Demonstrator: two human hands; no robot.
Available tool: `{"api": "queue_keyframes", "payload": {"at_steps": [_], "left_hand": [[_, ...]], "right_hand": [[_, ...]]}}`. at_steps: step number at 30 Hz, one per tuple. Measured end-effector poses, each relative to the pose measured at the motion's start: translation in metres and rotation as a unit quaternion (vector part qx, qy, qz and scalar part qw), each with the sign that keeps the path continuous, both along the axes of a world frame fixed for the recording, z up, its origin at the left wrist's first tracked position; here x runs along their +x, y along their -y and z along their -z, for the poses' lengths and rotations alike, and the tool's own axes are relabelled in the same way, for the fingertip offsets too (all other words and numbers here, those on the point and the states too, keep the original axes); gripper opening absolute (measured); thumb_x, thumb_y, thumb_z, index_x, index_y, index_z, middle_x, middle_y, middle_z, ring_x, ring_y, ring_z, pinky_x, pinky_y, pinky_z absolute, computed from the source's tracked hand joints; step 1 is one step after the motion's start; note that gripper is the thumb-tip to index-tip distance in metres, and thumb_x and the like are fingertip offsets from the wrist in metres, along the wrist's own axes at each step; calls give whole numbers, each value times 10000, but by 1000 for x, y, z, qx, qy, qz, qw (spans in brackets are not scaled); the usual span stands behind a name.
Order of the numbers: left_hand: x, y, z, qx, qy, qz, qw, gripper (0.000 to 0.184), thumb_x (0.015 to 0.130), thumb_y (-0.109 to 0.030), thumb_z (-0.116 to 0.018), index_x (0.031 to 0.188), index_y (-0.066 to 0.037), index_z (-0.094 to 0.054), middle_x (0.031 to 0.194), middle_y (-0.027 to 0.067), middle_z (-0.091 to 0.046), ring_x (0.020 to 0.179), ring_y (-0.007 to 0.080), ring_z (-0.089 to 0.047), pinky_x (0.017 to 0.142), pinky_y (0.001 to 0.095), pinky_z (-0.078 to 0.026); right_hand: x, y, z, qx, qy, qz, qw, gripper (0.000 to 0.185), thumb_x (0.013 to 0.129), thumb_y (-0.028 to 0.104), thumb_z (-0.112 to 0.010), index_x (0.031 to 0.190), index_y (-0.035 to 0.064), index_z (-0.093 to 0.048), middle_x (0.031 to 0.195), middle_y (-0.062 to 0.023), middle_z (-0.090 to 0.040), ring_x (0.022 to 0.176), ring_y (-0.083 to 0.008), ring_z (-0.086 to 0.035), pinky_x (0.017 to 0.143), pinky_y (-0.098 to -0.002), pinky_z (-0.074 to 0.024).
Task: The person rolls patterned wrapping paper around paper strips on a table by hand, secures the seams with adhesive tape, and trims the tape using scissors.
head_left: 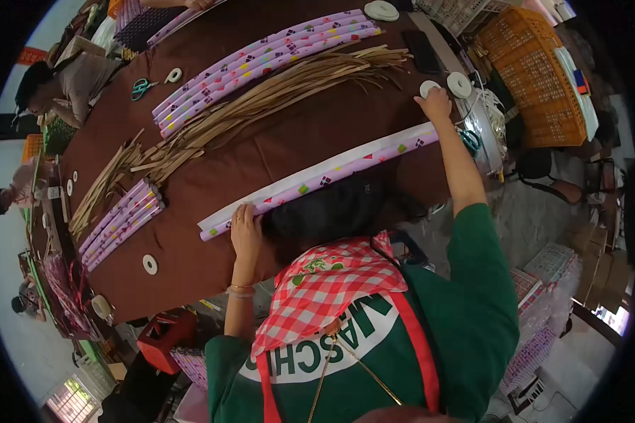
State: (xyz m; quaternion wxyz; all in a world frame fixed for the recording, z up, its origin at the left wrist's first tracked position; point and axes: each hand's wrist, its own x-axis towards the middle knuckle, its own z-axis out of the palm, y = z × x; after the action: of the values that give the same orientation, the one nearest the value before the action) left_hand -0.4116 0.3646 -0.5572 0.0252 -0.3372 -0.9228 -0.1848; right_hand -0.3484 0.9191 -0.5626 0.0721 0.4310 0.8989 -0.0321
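A long roll of pink patterned paper (324, 176) with a white strip along its far edge lies slantwise on the table in front of me. My left hand (245, 229) holds this roll close to its left end, fingers together over the paper. Past the roll's right end, my right hand (437, 106) is closed around the edge of a white roll of tape (428, 87), which its fingers partly cover. Just right of that hand lies another white roll of tape (459, 84). Teal-handled scissors (469, 141) rest near my right forearm.
On the brown-covered table (190, 282) lie long pink patterned rolls (261, 67), brown strips (275, 95), shorter pink rolls (122, 222), a phone (422, 51) and green scissors (141, 89). An orange basket (533, 77) stands right. Other people (70, 84) sit around the table's far left side.
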Motion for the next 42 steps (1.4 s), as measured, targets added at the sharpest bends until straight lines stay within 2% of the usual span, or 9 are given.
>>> {"api": "queue_keyframes", "payload": {"at_steps": [11, 12, 14, 16, 20, 24, 31, 36, 42], "left_hand": [[6, -22, -38, 61, -40, 3, 997, 302, 779, -79, -610, 1069, -25, -541, 1105, 133, -539, 1107, 322, -472, 945, 430, -378], [6, -30, -46, 96, -32, 10, 995, 305, 774, -61, -613, 1070, -34, -545, 1104, 122, -541, 1110, 320, -472, 947, 435, -376], [8, -51, -66, 173, 23, 8, 985, 261, 770, -52, -620, 1027, -30, -578, 1069, 119, -569, 1074, 317, -504, 920, 402, -398], [12, -74, -86, 228, 109, -1, 968, 259, 808, -98, -607, 1059, -36, -587, 1075, 115, -584, 1055, 281, -536, 886, 348, -427], [11, -115, -111, 403, 535, -17, 742, 375, 875, -308, -547, 1116, -21, -560, 1108, 95, -579, 1031, 209, -547, 853, 320, -437], [-11, -121, -120, 442, 813, -23, 378, 446, 900, -414, -479, 1129, -36, -534, 1067, 62, -579, 998, 160, -549, 826, 327, -454], [4, -90, -115, 424, 797, -61, 425, 284, 841, -303, -599, 1001, -68, -592, 858, 8, -624, 758, 93, -581, 648, 232, -480], [24, -83, -122, 394, 806, -45, 440, 304, 818, -299, -626, 1006, -63, -592, 861, 9, -625, 753, 96, -584, 664, 238, -474], [26, -62, -123, 423, 726, -57, 539, 476, 903, -426, -462, 1122, -15, -562, 948, 34, -633, 823, 103, -590, 693, 230, -459]], "right_hand": [[2, -22, 17, 14, -91, 50, 994, 446, 788, 399, -629, 981, 0, -582, 988, -138, -555, 832, -265, -581, 712, -400, -487], [-1, -27, 16, -212, -242, 187, 928, 394, 793, 381, -628, 937, 17, -577, 896, -97, -549, 740, -214, -558, 649, -359, -470], [-3, 9, -14, -573, -546, 276, 545, 263, 818, 305, -612, 828, 52, -540, 693, -16, -484, 558, -111, -457, 516, -266, -388], [-3, 80, -72, -712, -550, 262, 349, 222, 837, 264, -592, 878, 52, -543, 702, -23, -490, 577, -125, -475, 519, -274, -396], [7, 195, -119, -825, -461, 195, 261, 293, 873, 289, -530, 1005, 28, -526, 716, -39, -507, 596, -137, -481, 570, -281, -411], [14, 262, -120, -804, -428, 64, 407, 328, 894, 307, -470, 1015, 10, -540, 805, -36, -556, 635, -115, -477, 593, -261, -391], [36, 276, -139, -557, -397, -216, 696, 486, 687, 154, -754, 1076, 37, -487, 980, -53, -499, 869, -145, -522, 770, -283, -425], [21, 263, -174, -265, -342, -592, 680, 511, 562, 71, -760, 1026, 133, -555, 1189, -88, -492, 1082, -291, -490, 884, -409, -410], [14, 267, -173, -272, -342, -603, 667, 351, 603, -15, -672, 925, 99, -592, 1025, -62, -586, 929, -259, -555, 800, -369, -413]]}}
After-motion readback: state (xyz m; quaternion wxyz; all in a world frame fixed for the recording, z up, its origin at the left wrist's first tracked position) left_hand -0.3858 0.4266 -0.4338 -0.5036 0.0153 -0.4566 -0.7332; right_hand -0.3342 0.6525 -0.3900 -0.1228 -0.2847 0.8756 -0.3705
